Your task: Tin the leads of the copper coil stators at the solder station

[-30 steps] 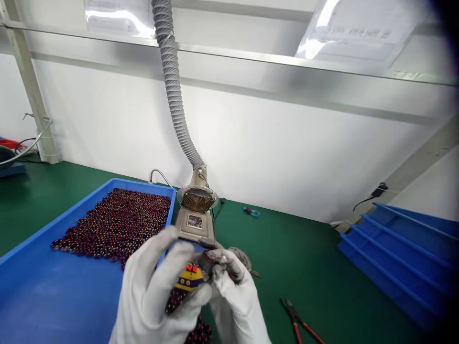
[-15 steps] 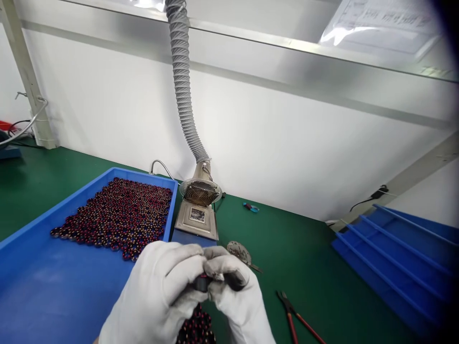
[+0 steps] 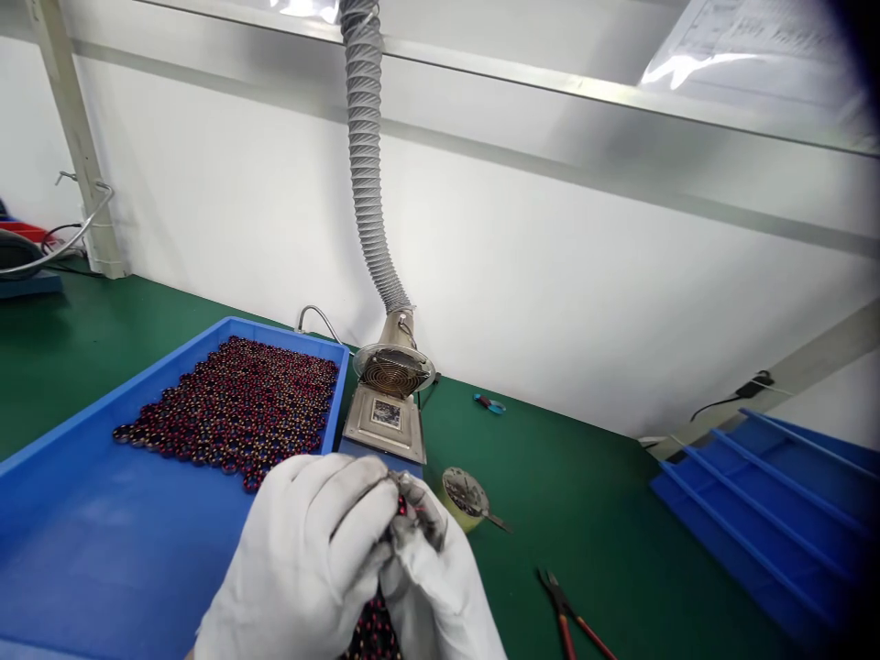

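My left hand, in a white glove, is closed with its fingertips pinched against those of my right hand. The gloved right hand has dark smudges on its fingertips and is closed too. Between them shows a bit of a small dark coil with red wire; the fingers hide most of it. Below the hands, more dark-red coils show in a heap. On the left, a blue tray holds many small ring-shaped coils packed together at its far end.
Beyond my hands stands a solder pot under a fume hood with a grey hose. Right of it are a cup with a flat metal scoop, red-handled pliers, a small blue tool and stacked blue trays.
My fingers have shifted around the coil, which has turned and is now more covered. The view has swung slightly left, so the bench items appear further right.
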{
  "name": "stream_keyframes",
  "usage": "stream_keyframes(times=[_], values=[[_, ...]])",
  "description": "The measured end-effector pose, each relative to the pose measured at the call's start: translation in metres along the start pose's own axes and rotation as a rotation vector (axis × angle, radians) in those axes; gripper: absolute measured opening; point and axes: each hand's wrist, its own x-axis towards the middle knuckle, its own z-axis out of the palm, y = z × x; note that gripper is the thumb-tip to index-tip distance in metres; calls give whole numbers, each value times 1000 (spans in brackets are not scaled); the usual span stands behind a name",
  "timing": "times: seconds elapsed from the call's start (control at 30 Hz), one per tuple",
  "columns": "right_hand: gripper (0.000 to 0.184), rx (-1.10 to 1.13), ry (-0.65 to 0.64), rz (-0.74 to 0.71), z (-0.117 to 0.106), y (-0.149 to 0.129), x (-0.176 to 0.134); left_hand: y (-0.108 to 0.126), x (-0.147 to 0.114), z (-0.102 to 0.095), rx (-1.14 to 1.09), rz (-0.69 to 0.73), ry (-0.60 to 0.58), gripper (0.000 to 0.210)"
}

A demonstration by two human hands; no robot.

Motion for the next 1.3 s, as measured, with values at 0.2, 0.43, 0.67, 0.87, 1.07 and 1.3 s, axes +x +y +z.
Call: stream_keyframes(times=[0.2,0.43,0.67,0.87,1.07,1.3], values=[[32,106,-6,125,0,6,-4,-8,-2,0,-352,-142,-115,30],[17,106,-123,265,-19,30,28,-19,0,0,-857,-496,87,16],[32,64,-129,171,-18,25,12,-12,5,-10,-1061,-785,-40,26],[33,43,-155,93,2,25,5,-3,-3,2,-1332,-869,284,25],[31,53,-120,84,2,22,-2,-6,7,-6,-1099,-826,-42,29],[22,20,-124,112,-24,38,27,-11,-1,-6,-996,-793,229,15]])
